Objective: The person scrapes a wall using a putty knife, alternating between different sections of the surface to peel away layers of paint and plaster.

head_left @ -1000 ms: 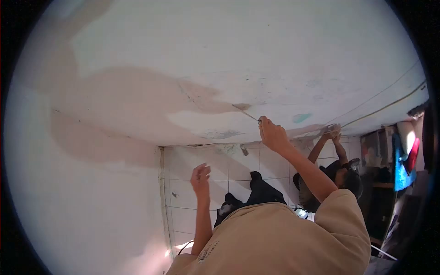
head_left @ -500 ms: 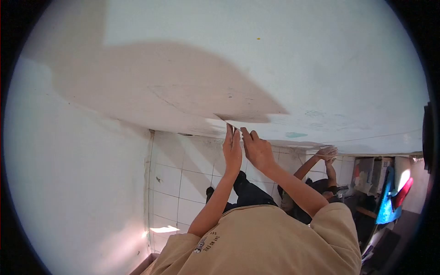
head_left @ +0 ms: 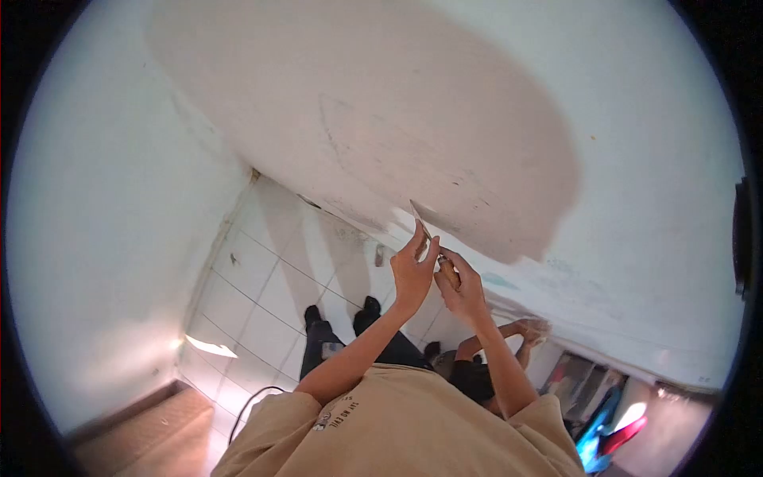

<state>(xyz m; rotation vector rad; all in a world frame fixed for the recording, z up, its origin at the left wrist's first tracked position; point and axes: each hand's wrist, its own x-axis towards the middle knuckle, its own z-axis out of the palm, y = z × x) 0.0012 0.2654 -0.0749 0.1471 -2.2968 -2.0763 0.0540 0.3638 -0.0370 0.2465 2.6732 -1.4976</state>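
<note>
A putty knife with a wooden handle (head_left: pixel 450 274) and a thin metal blade (head_left: pixel 418 213) is in front of the wall (head_left: pixel 469 119). My right hand (head_left: pixel 465 300) is wrapped round the handle. On the blade side, the thumb and fingers of my left hand (head_left: pixel 413 278) close about the blade. The blade's tip overlaps the wall's shaded, scuffed lower part, which has dark marks and scratches.
Another person's hands (head_left: pixel 528 330) are low by the wall at my right. White floor tiles (head_left: pixel 254 270) lie below, with my feet on them. A brown box-like object (head_left: pixel 151 429) stands at lower left; blue cloth (head_left: pixel 596 433) hangs at lower right.
My view has turned, so the wall now slants down to the right. Both hands have drawn down a little, and the wooden handle has come into sight in my right hand.
</note>
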